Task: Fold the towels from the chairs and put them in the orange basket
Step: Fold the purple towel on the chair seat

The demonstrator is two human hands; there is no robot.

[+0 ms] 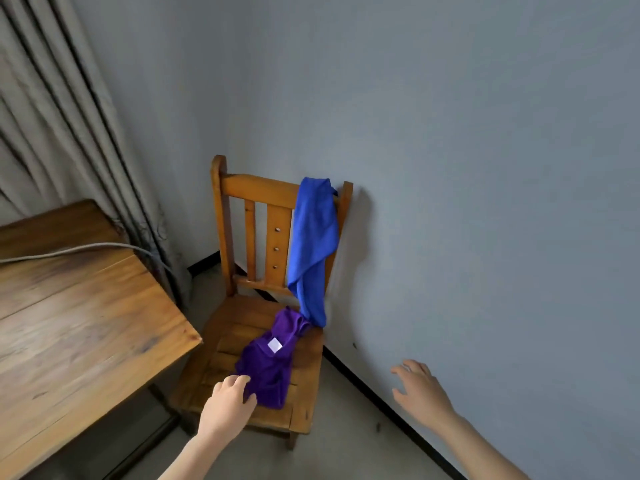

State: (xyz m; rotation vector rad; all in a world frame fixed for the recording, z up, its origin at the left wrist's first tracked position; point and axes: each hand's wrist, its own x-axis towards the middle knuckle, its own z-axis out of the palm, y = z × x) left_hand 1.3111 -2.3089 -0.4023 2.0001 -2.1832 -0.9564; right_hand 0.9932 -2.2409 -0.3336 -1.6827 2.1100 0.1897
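Here, crumpled purple towel (pixel 268 365), slatted chair (pixel 257 190).

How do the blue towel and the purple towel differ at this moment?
The blue towel hangs over the back of the chair; the purple towel lies crumpled on the seat. The purple towel shows a white label; the blue towel shows none. The left hand grips the purple towel; no hand touches the blue towel. Both are unfolded, on one wooden chair.

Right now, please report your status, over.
Left hand grips purple towel on chair seat. Right hand open, empty. Blue towel hangs over chair back. Orange basket not in view.
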